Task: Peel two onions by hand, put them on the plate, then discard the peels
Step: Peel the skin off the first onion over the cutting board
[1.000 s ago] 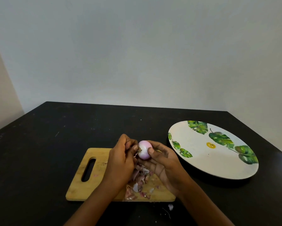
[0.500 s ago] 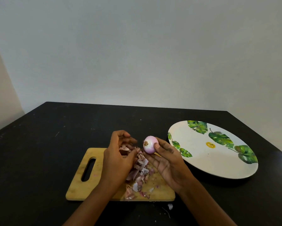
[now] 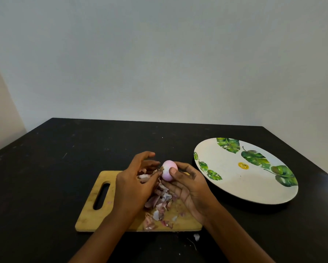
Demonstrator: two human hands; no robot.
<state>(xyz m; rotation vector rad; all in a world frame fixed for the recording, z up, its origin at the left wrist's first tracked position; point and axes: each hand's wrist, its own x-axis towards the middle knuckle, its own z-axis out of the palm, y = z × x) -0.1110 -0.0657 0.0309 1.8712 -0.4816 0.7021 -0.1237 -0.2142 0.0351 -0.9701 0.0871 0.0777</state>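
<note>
**Both hands working one onion above the cutting board**

The right hand (image 3: pixel 194 188) is holding a peeled, pale pink onion (image 3: pixel 168 166) just above the far edge of the wooden cutting board (image 3: pixel 92 213). Its grip is closing round the bulb: the thumb is pressing on the near face while the curled fingers are cupping it from behind and below.

The left hand (image 3: pixel 132 186) is meeting the onion from the other side. Its thumb and middle fingers are pinching at the brownish root end, the forefinger is lifting clear above them, and some loose pieces of skin are showing beneath its fingers. Whether those pieces are lying in this grip or on the pile below, I cannot tell.

A heap of pink and white peels (image 3: pixel 160 203) is lying on the board, beneath and between the two hands. One small pale scrap (image 3: pixel 196 237) is sitting on the black surface (image 3: pixel 45 168) just off the board's near right corner.

The white plate (image 3: pixel 245 188) with green leaf prints is resting on the surface to the right of the board, close to the right hand.
</note>
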